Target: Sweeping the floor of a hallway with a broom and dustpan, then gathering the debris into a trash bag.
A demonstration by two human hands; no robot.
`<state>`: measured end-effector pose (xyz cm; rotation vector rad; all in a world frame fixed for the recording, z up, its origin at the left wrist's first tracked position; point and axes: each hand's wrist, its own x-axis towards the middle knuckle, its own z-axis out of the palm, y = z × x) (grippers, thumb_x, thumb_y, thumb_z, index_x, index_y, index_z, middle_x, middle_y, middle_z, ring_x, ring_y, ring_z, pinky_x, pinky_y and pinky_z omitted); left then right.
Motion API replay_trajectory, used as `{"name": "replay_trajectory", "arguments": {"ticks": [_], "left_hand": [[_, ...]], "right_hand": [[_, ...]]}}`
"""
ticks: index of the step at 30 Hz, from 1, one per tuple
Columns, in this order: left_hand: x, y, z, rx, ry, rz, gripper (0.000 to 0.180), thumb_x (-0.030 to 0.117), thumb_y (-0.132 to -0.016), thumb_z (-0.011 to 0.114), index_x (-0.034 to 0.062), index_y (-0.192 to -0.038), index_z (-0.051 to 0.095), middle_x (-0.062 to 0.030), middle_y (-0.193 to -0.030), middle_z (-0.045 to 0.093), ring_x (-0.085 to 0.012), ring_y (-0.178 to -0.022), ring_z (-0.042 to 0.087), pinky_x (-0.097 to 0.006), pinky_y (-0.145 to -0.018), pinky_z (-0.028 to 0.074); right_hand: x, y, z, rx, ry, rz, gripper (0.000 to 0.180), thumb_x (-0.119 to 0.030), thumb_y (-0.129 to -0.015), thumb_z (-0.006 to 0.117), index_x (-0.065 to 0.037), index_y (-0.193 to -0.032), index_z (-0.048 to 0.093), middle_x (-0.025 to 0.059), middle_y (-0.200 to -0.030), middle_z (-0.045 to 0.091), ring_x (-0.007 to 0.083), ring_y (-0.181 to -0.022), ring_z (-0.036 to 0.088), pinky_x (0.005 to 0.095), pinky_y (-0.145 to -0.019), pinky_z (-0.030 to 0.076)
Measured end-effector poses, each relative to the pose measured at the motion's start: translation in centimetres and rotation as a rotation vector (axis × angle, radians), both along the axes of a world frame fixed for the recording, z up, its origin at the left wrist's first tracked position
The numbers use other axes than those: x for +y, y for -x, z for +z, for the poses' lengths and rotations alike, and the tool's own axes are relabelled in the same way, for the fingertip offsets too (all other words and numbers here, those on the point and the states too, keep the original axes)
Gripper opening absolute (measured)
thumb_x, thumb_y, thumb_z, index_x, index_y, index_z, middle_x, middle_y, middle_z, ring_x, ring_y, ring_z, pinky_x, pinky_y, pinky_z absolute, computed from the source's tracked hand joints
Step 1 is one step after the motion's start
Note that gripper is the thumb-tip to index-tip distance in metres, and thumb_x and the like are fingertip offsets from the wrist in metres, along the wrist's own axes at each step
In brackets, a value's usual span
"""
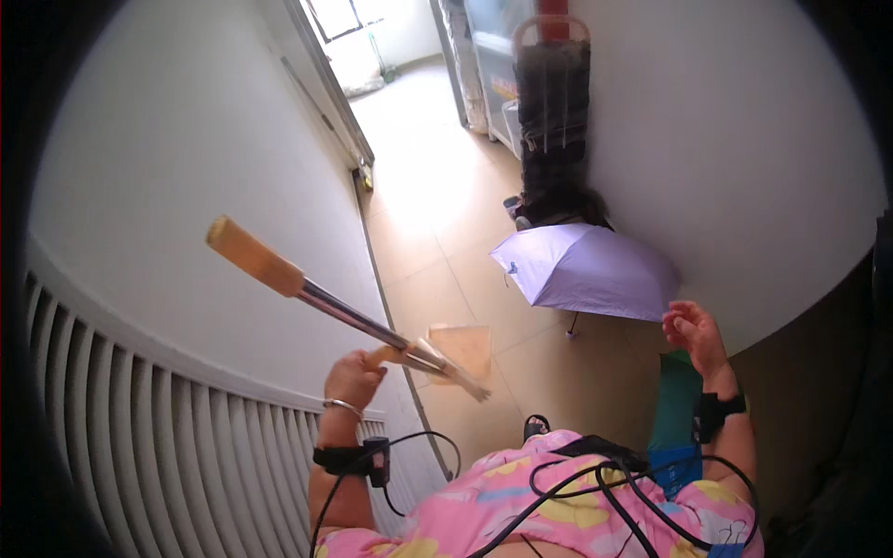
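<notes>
My left hand (355, 379), with a bangle at the wrist, is closed around a tan part of a long-handled tool with metal shafts (349, 321). The tool slants from a thick tan grip (253, 256) at the upper left down to a pale, splayed end that looks like a broom. Beside that end is a translucent orange dustpan (473, 346). My right hand (693, 330) is raised at the right, fingers loosely bent and apart, nothing visible in it. It appears next to the edge of an open lilac umbrella (586, 270); contact is unclear.
Behind the umbrella, a dark folding trolley (555, 102) leans along the right wall. White slatted panels (177, 446) line the left. A doorway opens ahead onto a bright tiled floor (419, 167). Something green (677, 400) stands near my right forearm. Black cables (605, 493) loop across my front.
</notes>
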<state>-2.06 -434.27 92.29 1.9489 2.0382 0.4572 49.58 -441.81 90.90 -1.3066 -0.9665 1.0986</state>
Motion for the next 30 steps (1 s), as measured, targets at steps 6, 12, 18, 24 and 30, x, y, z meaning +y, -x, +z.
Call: {"name": "replay_trajectory", "arguments": {"ticks": [6,12,18,24,30], "left_hand": [[9.4,1.6,2.1,0.036,-0.021,0.108,0.023,0.022,-0.068,0.065,0.0046,-0.081,0.06,-0.015,-0.077,0.061,-0.0318,-0.074,0.058,-0.039,-0.065,0.046],[22.8,4.6,2.2,-0.041,-0.022,0.098,0.022,0.022,-0.068,0.064,0.004,-0.081,0.06,-0.015,-0.076,0.061,-0.0321,-0.073,0.058,-0.038,-0.065,0.046],[37.4,4.4,3.4,0.003,-0.014,-0.081,0.021,0.023,-0.069,0.061,0.0037,-0.077,0.058,-0.0162,-0.074,0.06,-0.0333,-0.07,0.057,-0.039,-0.062,0.045],[51.0,3.2,4.0,0.02,-0.046,-0.209,0.022,0.024,-0.068,0.061,0.0044,-0.078,0.057,-0.0154,-0.072,0.06,-0.033,-0.07,0.057,-0.039,-0.062,0.045],[57.2,2.4,3.0,0.02,-0.057,-0.236,0.023,0.024,-0.067,0.062,0.0042,-0.077,0.056,-0.0171,-0.072,0.059,-0.0352,-0.071,0.056,-0.041,-0.062,0.044]], "right_hand": [[13.6,5.7,1.1,0.052,-0.028,0.126,0.02,-0.012,-0.081,0.053,-0.005,-0.101,0.054,0.0047,-0.088,0.059,0.0125,-0.078,0.056,0.0254,-0.07,0.045],[25.1,9.9,1.7,-0.01,-0.079,0.091,0.02,-0.012,-0.081,0.054,-0.005,-0.099,0.055,0.0059,-0.088,0.061,0.0135,-0.078,0.057,0.0258,-0.07,0.046],[29.9,8.7,-0.7,0.076,0.05,-0.22,0.017,-0.013,-0.081,0.055,-0.009,-0.098,0.055,0.0038,-0.085,0.06,0.0123,-0.075,0.057,0.0247,-0.066,0.047],[33.7,8.0,-1.6,0.11,0.106,-0.406,0.018,-0.014,-0.082,0.056,-0.01,-0.099,0.054,0.003,-0.086,0.06,0.0116,-0.075,0.057,0.0235,-0.066,0.046],[38.6,7.5,-1.6,0.138,0.089,-0.434,0.019,-0.013,-0.082,0.054,-0.009,-0.101,0.053,0.003,-0.087,0.059,0.0114,-0.074,0.056,0.0238,-0.066,0.046]]}}
